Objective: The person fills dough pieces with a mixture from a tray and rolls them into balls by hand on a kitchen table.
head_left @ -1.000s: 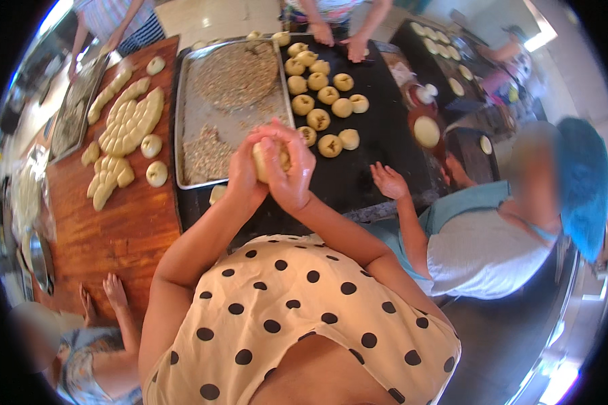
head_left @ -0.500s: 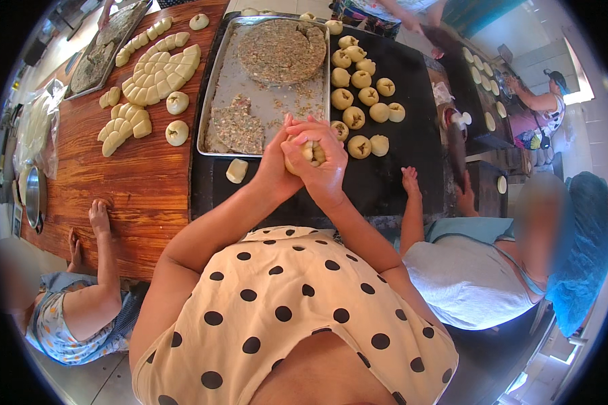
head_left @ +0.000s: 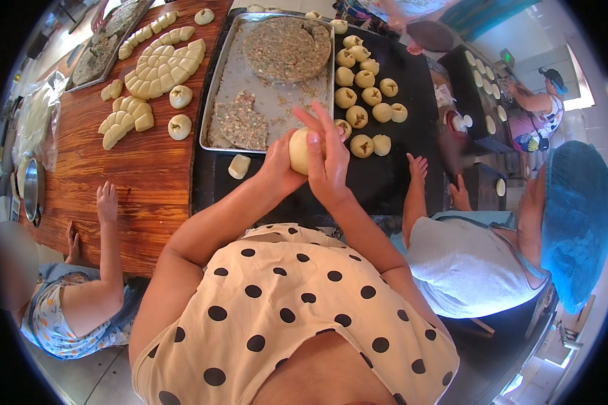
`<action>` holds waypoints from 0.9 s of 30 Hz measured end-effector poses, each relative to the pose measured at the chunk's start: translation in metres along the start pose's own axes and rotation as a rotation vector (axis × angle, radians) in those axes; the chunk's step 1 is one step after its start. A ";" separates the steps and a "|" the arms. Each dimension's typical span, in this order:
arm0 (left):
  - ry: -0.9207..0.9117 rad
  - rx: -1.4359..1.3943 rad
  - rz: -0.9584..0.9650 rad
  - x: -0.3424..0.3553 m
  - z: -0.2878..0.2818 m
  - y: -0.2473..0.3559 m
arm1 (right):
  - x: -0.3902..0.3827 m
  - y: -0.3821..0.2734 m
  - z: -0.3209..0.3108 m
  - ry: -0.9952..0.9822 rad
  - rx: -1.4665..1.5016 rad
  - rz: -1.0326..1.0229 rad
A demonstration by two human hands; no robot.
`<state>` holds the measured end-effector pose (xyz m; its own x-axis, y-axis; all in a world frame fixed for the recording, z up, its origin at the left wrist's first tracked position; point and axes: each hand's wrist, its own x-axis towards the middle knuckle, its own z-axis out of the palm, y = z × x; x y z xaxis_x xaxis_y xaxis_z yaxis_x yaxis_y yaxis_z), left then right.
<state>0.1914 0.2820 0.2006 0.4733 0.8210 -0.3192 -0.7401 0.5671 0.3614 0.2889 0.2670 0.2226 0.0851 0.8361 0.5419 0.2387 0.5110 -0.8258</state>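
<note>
While the left hand [head_left: 282,165] cups a dough ball [head_left: 300,152], right hand [head_left: 330,165], straighter-fingered, laid against its side

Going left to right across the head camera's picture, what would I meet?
Clear plastic bag, cut dough segments, lone pale dough piece, dough ball held in the hands, cluster of shaped dough balls, flat pale rounds, blue hair cap.
</note>
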 end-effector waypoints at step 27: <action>0.249 0.116 -0.238 0.032 -0.032 -0.061 | -0.062 0.077 -0.037 0.290 0.155 0.350</action>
<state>0.2367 0.2716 0.1404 0.4843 0.6323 -0.6047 -0.5571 0.7558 0.3441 0.3377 0.2474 0.1310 0.4061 0.8843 0.2305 0.0024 0.2512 -0.9679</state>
